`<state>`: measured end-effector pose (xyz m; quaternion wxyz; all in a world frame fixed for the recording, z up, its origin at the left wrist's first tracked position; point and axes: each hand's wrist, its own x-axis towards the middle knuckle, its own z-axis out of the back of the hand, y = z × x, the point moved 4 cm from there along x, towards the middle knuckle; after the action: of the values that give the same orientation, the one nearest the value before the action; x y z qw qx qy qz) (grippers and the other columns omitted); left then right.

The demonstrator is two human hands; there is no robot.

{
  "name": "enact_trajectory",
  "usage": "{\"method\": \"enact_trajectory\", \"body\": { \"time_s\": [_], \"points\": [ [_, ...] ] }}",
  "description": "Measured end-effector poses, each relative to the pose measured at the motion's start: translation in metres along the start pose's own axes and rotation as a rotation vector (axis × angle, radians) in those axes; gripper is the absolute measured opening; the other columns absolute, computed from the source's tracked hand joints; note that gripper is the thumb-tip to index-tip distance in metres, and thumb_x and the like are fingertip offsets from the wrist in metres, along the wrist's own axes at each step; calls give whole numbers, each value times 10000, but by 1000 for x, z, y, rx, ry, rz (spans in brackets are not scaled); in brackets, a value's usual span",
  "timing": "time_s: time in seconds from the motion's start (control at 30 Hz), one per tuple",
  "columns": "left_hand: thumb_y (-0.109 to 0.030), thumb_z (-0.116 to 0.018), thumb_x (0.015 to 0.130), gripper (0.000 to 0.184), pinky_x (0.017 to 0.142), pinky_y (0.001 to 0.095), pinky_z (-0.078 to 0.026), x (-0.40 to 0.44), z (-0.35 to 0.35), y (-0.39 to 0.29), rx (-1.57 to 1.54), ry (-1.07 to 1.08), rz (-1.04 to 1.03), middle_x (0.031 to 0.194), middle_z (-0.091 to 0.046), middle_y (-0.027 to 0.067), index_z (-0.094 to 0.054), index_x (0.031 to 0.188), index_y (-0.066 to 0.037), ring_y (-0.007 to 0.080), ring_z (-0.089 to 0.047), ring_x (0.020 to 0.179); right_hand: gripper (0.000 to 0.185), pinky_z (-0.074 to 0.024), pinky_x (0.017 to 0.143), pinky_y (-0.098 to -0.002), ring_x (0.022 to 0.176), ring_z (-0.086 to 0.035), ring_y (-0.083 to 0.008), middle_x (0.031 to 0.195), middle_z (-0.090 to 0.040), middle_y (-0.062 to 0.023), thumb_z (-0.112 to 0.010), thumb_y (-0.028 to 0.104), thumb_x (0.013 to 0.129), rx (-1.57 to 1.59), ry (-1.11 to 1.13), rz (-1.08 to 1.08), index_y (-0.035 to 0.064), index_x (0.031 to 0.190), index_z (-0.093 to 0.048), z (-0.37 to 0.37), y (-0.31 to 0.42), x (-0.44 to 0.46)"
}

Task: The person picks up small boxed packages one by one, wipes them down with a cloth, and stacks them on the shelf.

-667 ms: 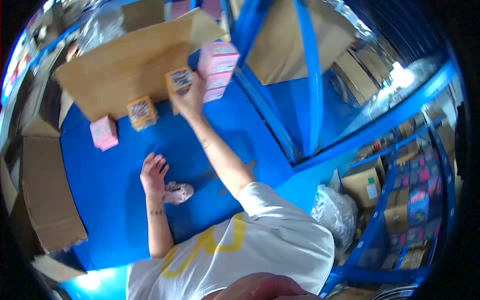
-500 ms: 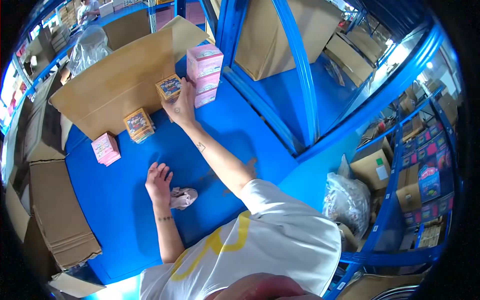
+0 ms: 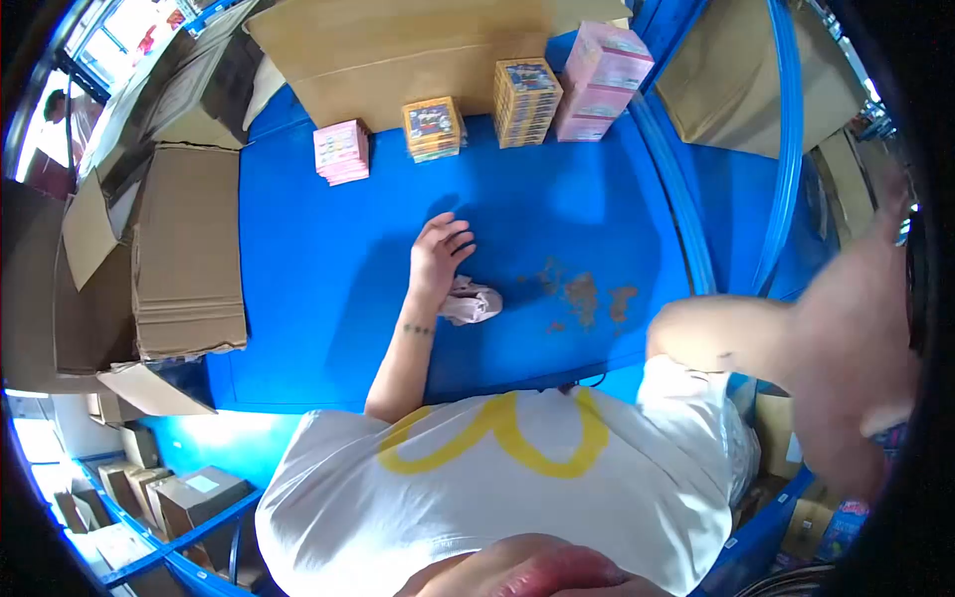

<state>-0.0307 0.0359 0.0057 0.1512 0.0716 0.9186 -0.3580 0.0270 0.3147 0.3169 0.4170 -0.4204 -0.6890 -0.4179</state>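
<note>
My left hand [image 3: 435,261] is held over the blue table [image 3: 328,269], fingers loosely apart and nothing in them. Beside its wrist lies a crumpled pale pink cloth or paper [image 3: 472,302]. My right hand [image 3: 856,348] is raised close to the camera at the right edge, smeared by motion, so its fingers cannot be read. Along the back of the table stand a short stack of pink packs [image 3: 341,152], a stack of orange-yellow packs [image 3: 432,128], a taller stack of similar packs [image 3: 527,103] and a column of pink boxes [image 3: 600,85].
An upright cardboard flap [image 3: 398,60] stands behind the stacks. Opened cardboard boxes [image 3: 189,249] border the table's left side. A blue metal rack frame [image 3: 786,129] rises on the right. Brown debris [image 3: 582,297] marks the tabletop. A person [image 3: 75,119] is partly visible far left.
My right hand has let go of the tall orange-yellow stack and swung right, up near the camera. My left hand stays by the crumpled cloth or paper. The view has turned.
</note>
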Motion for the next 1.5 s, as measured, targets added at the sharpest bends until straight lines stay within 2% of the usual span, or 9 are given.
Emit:
{"method": "enact_trajectory", "body": {
  "time_s": [0.13,0.43,0.6,0.7,0.8,1.07,1.27,1.43,1.5],
  "points": [
    [-172,-617,903,279,800,361,-501,1,-5,1,-39,71,-13,1020,-684,117,-587,1167,-88,223,-640,885,251,-527,727,-383,756,-603,-287,959,-649,-208,-576,231,847,21,-50,21,17,967,-629,64,9,16],
    [-132,-646,856,307,747,357,-495,-4,-2,4,-4,22,-2,949,-670,89,-563,1150,-101,207,-627,783,308,-527,767,-382,818,-608,-286,1006,-642,-217,-611,256,846,320,173,561,-8,1005,-621,37,46,95],
    [-119,-589,904,281,819,388,-541,41,62,39,13,122,48,1018,-677,158,-552,1174,-54,270,-661,886,343,-527,789,-381,853,-612,-286,1032,-639,-222,-630,270,846,387,368,921,-22,1025,-617,-112,44,60],
    [-115,-591,897,293,789,391,-543,91,6,25,-34,240,-47,1016,-672,164,-546,1180,-56,271,-658,861,364,-527,802,-381,874,-613,-285,1048,-636,-226,-642,278,846,450,491,1016,-30,1038,-614,-200,10,25],
    [-107,-595,886,312,744,394,-545,39,6,21,-26,144,-16,1011,-665,172,-537,1188,-58,273,-655,823,387,-527,815,-381,895,-615,-285,1064,-634,-229,-653,286,845,459,431,925,-39,1050,-611,-209,1,19],
    [-123,-559,913,289,773,354,-521,-1,-3,2,20,39,-31,1004,-663,121,-539,1196,-67,212,-640,833,448,-527,850,-380,950,-620,-284,1106,-628,-237,-684,308,845,626,183,423,-61,1084,-604,-7,55,78],
    [-108,-519,945,224,788,354,-531,2,5,4,-1,73,-15,996,-671,121,-548,1161,-56,217,-660,833,494,-527,877,-379,991,-624,-283,1138,-624,-243,-707,325,844,690,211,439,-78,1109,-599,-135,37,62],
    [-97,-519,944,215,781,352,-537,4,-1,2,-5,58,-18,986,-675,115,-550,1152,-53,214,-664,816,534,-527,899,-379,1026,-627,-282,1164,-620,-248,-727,339,844,783,210,489,-92,1130,-594,-53,161,10],
    [-95,-521,943,215,780,351,-537,0,1,3,4,49,-5,984,-676,113,-550,1152,-54,213,-665,813,550,-527,908,-379,1040,-629,-282,1174,-619,-250,-734,344,843,808,193,502,-98,1138,-592,-117,85,45]
  ]
}}
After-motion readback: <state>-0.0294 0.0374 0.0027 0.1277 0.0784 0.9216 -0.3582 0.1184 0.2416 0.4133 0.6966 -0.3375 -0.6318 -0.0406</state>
